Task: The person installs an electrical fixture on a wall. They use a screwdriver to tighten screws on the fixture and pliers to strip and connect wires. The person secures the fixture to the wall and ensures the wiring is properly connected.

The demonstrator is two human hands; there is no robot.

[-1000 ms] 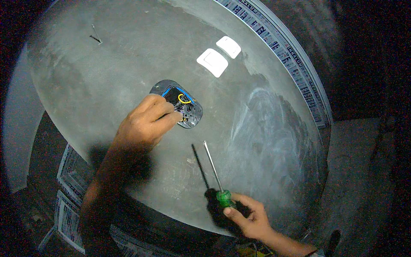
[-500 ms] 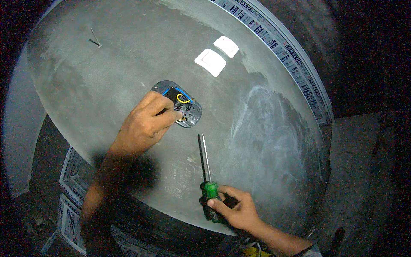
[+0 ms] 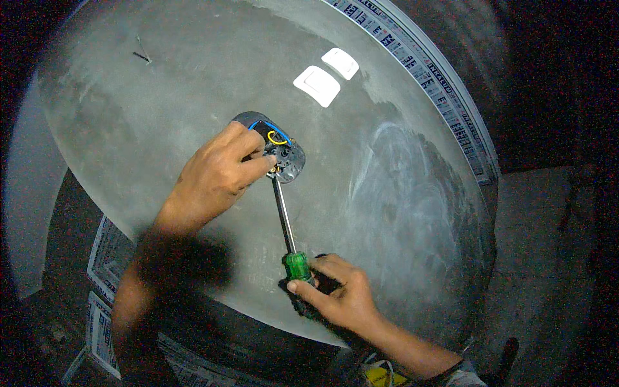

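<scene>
In the middle of the grey surface is a dark, rounded electrical fitting with its inside exposed. A blue wire and a looped yellow wire run across it. My left hand is closed on the fitting's near-left side, thumb and fingers pinched together and hiding part of it. My right hand grips a screwdriver by its green handle. The screwdriver's shaft slants up to the fitting's lower edge, its tip beside my left fingertips; whether it sits in a screw is too small to tell.
Two white switch plates lie beyond the fitting to the right. A thin nail-like piece is at the far left. A strip covered in printed film borders the surface's right edge. Something yellow shows below my right forearm.
My right hand has moved up and left, bringing the screwdriver's tip from below the fitting to its lower edge. My left hand has stayed on the fitting.
</scene>
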